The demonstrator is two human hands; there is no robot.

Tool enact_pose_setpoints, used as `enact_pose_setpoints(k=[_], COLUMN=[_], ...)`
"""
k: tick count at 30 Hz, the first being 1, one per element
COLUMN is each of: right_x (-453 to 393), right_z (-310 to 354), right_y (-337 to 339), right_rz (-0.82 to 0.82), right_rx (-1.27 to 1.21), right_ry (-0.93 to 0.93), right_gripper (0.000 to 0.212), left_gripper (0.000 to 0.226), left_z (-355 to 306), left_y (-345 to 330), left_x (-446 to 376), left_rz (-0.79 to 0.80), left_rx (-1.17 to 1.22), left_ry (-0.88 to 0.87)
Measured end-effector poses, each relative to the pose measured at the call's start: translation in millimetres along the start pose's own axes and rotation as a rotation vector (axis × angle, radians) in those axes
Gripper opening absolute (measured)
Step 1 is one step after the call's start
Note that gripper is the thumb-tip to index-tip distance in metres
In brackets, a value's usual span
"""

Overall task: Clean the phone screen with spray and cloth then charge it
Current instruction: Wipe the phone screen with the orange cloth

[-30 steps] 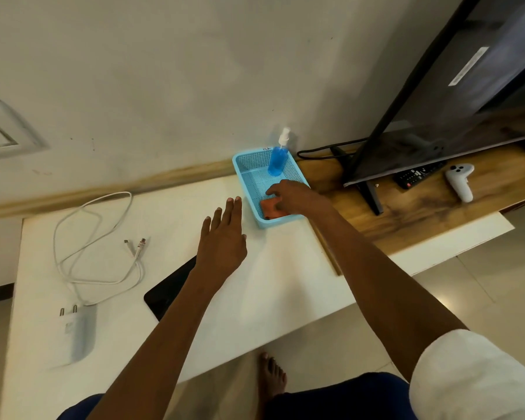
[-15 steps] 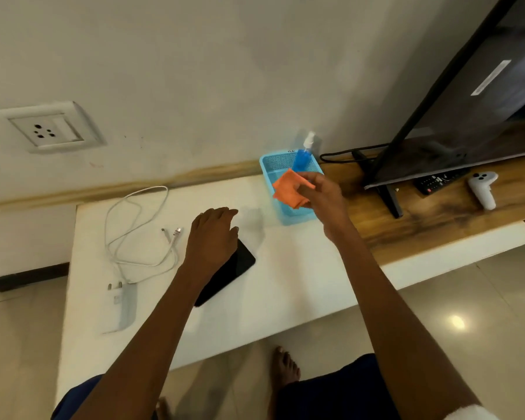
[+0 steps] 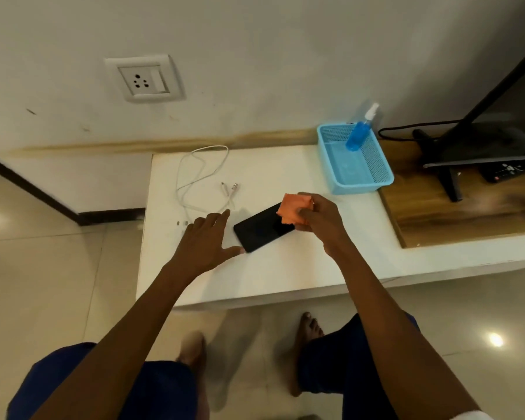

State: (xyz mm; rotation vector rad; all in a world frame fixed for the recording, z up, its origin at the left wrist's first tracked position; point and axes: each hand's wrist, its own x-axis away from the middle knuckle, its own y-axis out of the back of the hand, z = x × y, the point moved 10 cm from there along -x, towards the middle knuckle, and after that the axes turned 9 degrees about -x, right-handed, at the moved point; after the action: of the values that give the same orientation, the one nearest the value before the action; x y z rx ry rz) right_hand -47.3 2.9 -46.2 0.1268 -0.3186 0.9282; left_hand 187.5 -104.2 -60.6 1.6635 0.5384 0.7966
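Right hand [image 3: 319, 219] pinches the orange cloth [image 3: 294, 207] over the top end of the phone [image 3: 261, 227] lying mid-frame on the table [image 3: 285, 268], left hand [image 3: 208, 237] open at its corner, so I'd pin it flat and wipe lightly.

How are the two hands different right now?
The right hand pinches an orange cloth over the far end of the phone; the left hand holds nothing. The right hand's fingers are curled, the left hand's spread straight, thumb by the phone's near corner. Both are over the white table.
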Motion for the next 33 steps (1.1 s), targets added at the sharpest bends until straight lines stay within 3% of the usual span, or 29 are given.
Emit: enact_pose_setpoints(k=[5,8,10,13,16,24,30,33], right_x=[-13.2,-5.5,-0.6,7.1,11.2,22.9,32.8,19.5], right_z=[20.3,33.4,31.1,6.2,-27.5,-33.7,-16.4,-34.8], right_y=[-13.3,-32.3,-45.3,-71.1,-88.8,-93.5,-98.3,-97.8], right_rz=[-0.137,-0.157,-0.144,0.021,0.226,0.28,0.194,0.272], right_rx=[0.632,0.869,0.996,1.056,1.195,1.254,1.188,1.283], right_ry=[0.237,0.402,0.508,0.589,0.587,0.663,0.808,0.71], right_gripper=[0.027,0.04,0.031,0.029,0.044,0.046,0.044,0.054], left_gripper=[0.103,0.104,0.103,0.101,0.098,0.086,0.087,0.084], left_z=[8.1,5.2,3.7,0.3,-3.5,-11.2,-8.7,-7.7], left_y=[-23.2,-26.2,-24.7,-25.3,-23.4,-24.0,-28.8,-31.7], left_x=[14.4,14.9,12.4,9.7,6.8,9.4,11.4,10.4], left_rz=[-0.002,-0.067,-0.113,-0.161,-0.216,-0.353,-0.398,-0.41], left_rx=[-0.01,-0.029,-0.023,-0.009,-0.013,0.009,0.046,0.028], left_ry=[0.101,0.111,0.118,0.115,0.1,0.062,0.084,0.082])
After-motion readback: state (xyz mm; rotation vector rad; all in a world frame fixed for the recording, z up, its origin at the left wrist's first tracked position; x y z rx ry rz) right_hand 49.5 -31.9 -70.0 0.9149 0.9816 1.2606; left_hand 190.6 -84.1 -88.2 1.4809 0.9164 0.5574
